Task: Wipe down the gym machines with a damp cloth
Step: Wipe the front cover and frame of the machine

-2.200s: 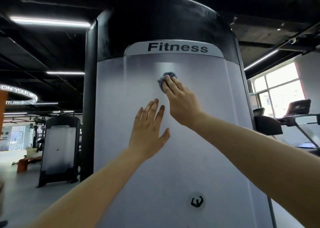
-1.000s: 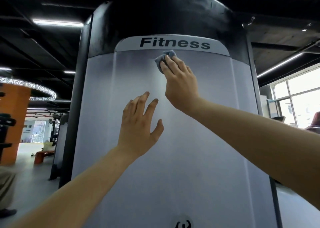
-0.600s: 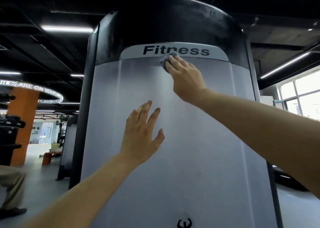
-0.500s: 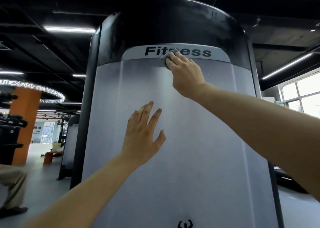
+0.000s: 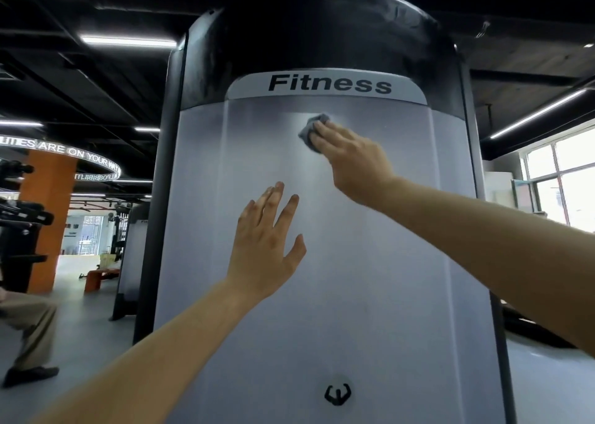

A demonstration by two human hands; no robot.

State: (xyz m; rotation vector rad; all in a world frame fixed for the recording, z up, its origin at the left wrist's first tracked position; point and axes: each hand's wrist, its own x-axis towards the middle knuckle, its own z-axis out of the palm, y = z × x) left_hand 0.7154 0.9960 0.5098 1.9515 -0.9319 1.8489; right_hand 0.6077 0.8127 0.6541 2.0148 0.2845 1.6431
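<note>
The right hand [image 5: 351, 162] lies flat with straight fingers, pressing a small crumpled grey cloth [image 5: 311, 131] against the tall pale grey front panel of the gym machine [image 5: 370, 278]. The cloth sits under its fingertips, just below the black "Fitness" lettering [image 5: 329, 84]. Below and to the left of it, the left hand [image 5: 264, 246] rests open on the panel, fingers spread wide and holding nothing.
</note>
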